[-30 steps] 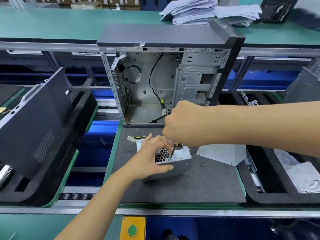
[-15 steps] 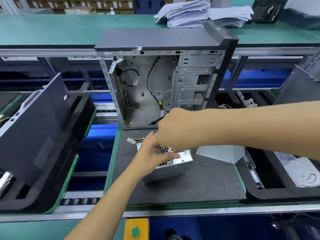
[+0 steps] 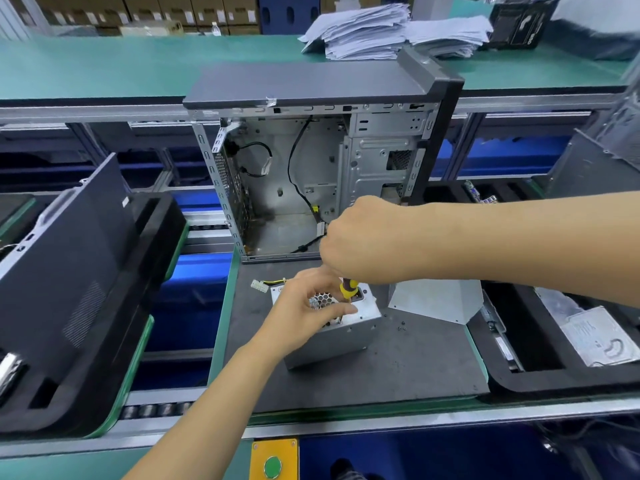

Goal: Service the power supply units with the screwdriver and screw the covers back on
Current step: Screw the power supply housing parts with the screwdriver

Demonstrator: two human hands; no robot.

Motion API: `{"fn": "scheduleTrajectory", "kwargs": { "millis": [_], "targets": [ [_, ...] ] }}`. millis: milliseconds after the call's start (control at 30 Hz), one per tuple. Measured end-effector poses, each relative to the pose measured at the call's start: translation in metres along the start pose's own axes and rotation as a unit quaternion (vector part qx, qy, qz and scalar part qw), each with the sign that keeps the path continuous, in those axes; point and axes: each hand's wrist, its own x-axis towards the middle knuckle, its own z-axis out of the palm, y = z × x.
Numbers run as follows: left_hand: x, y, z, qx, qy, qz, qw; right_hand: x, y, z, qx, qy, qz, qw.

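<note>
Right hand (image 3: pixel 367 239) has lifted a bit — yellow-black screwdriver (image 3: pixel 347 288) handle now visible below its grip, clenched around it. Left hand (image 3: pixel 311 308) holds the power supply unit (image 3: pixel 341 329) on the tabletop (image 3: pixel 398 368) — loose screws (image 3: pixel 401 327) beside it.

Power supply unit (image 3: pixel 349 336): silver-grey metal, honeycomb vent pattern
Screwdriver (image 3: pixel 347 288): yellow and black handle
Work mat (image 3: pixel 398 368): dark grey
Computer case (image 3: pixel 311 83): dark grey top, silver inside
Button plate (image 3: pixel 273 457): yellow, green button
</note>
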Motion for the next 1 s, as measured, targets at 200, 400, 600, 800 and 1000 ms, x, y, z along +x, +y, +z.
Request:
{"fn": "scheduleTrajectory", "kwargs": {
  "millis": [200,400,600,800,1000],
  "targets": [
    [0.001,-0.004,-0.002,-0.014,-0.014,-0.008,1.000,-0.007,0.004,-0.005,0.039,0.017,-0.066,0.997],
    [0.000,0.003,0.000,-0.020,-0.021,-0.018,0.999,-0.008,-0.009,0.003,0.002,0.027,-0.013,1.000],
    [0.002,-0.003,-0.002,0.020,0.013,-0.035,0.999,-0.011,-0.002,-0.003,0.037,0.017,-0.035,0.999],
    [0.000,-0.002,-0.005,0.045,-0.017,0.004,0.999,-0.010,-0.008,-0.004,0.033,-0.005,-0.027,0.999],
    [0.003,0.002,-0.009,0.075,-0.064,0.051,0.994,-0.003,0.003,-0.003,0.150,-0.086,0.083,0.982]
  ]
}}
